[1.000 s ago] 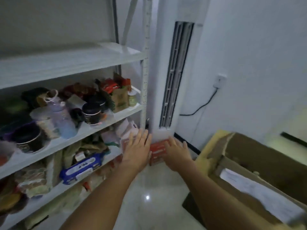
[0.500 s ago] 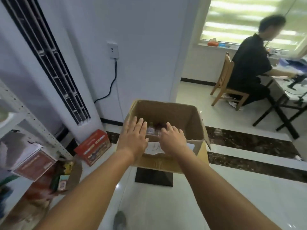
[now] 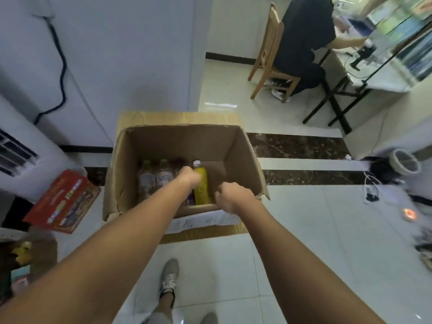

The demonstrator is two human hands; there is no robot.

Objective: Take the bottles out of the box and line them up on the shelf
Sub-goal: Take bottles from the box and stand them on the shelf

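An open cardboard box (image 3: 243, 146) stands on the tiled floor in front of me. Inside, along its near wall, are a yellow bottle (image 3: 201, 183) with a white cap and clear bottles with pale labels (image 3: 154, 178). My left hand (image 3: 190, 177) is down inside the box, touching the left side of the yellow bottle, over a darker bottle; its fingers are curled and hidden. My right hand (image 3: 233, 197) hovers at the box's near right rim, fingers curled with nothing seen in them. The shelf is out of view.
A red carton (image 3: 63, 202) leans by the white floor-standing air conditioner (image 3: 21, 160) at the left. A small open box (image 3: 35, 253) sits at the lower left. A person sits on a wooden chair (image 3: 268, 54) at a table (image 3: 374, 73). Cables (image 3: 370, 190) lie at the right.
My view swung from the shelf to the box and tilted down over it. Both hands, open above the box before, have dropped; the left has gone in among the bottles and both have curled.
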